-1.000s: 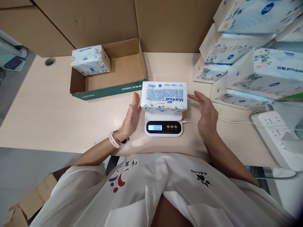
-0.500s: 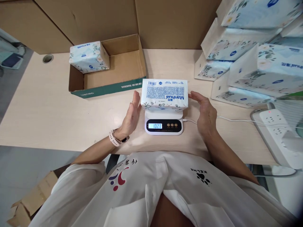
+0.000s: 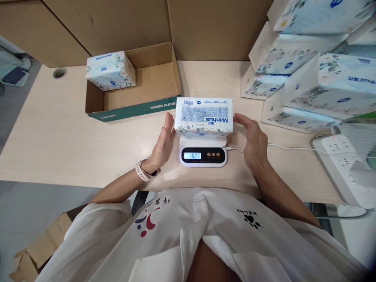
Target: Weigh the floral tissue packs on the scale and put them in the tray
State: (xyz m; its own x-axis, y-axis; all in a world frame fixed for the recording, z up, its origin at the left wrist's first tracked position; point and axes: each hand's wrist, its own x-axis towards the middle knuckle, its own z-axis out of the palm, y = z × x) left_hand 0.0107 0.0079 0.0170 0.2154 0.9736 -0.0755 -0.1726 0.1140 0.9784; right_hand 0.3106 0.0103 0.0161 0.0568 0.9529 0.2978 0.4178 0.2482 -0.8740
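Observation:
A pack of tissues (image 3: pixel 204 117) printed "Manhua" lies on a white digital scale (image 3: pixel 203 156), whose lit display reads 102.7. My left hand (image 3: pixel 163 143), with a pink-strapped watch at the wrist, stands on edge just left of the pack, fingers stretched out. On the other side my right hand (image 3: pixel 254 139) is also open, its fingertips close to the pack's right end. Neither hand grips the pack; whether the fingertips touch it I cannot tell. The pack hides the scale's weighing plate for the most part.
Back left, a shallow green cardboard box (image 3: pixel 135 111) has one tissue pack (image 3: pixel 111 70) in its left end. Several stacked tissue packs (image 3: pixel 296 74) fill the right back. A power strip (image 3: pixel 346 168) lies at the right, and a white cable (image 3: pixel 289 148) runs across the table.
Almost nothing differs. Both hands stay beside the pack on the scale, and the view has shifted very slightly.

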